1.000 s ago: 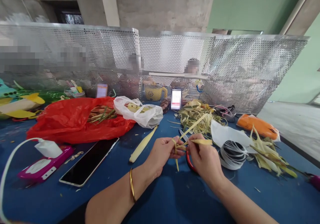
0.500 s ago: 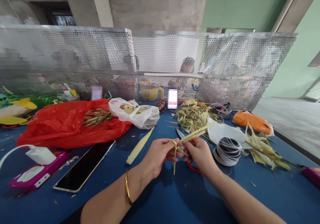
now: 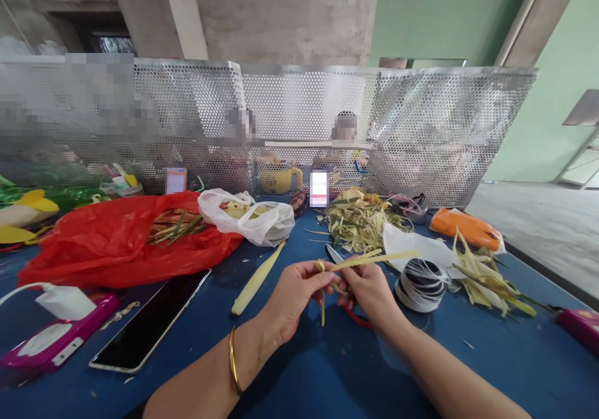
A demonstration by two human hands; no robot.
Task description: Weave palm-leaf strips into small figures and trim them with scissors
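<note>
Between my two hands are pale yellow leaf strips (image 3: 374, 259), looped and crossed over one another. My left hand (image 3: 299, 289) pinches the crossing between thumb and fingers, and one strip end hangs down below it. My right hand (image 3: 369, 291) is closed on the strips just beside it, its fingertips nearly touching the left ones. The long ends stick out to the right over my right hand. Beneath the hands lie scissors with a red handle (image 3: 358, 318), their blade showing beyond, the middle hidden. Left of my left hand lies a whole pale, tapered husk-like piece (image 3: 256, 280).
Right of my hands stand a spool of white strip (image 3: 421, 285) and dried leaves (image 3: 491, 279). Behind are a leaf heap (image 3: 362, 219) and an upright phone (image 3: 319, 187). Leftward lie a red bag (image 3: 107, 238), white bag (image 3: 276, 226), dark phone (image 3: 152, 322) and purple power strip (image 3: 88, 319).
The long strip ends have swung lower and now point more level to the right. My hands keep their hold close together. The camera view has shifted slightly.
</note>
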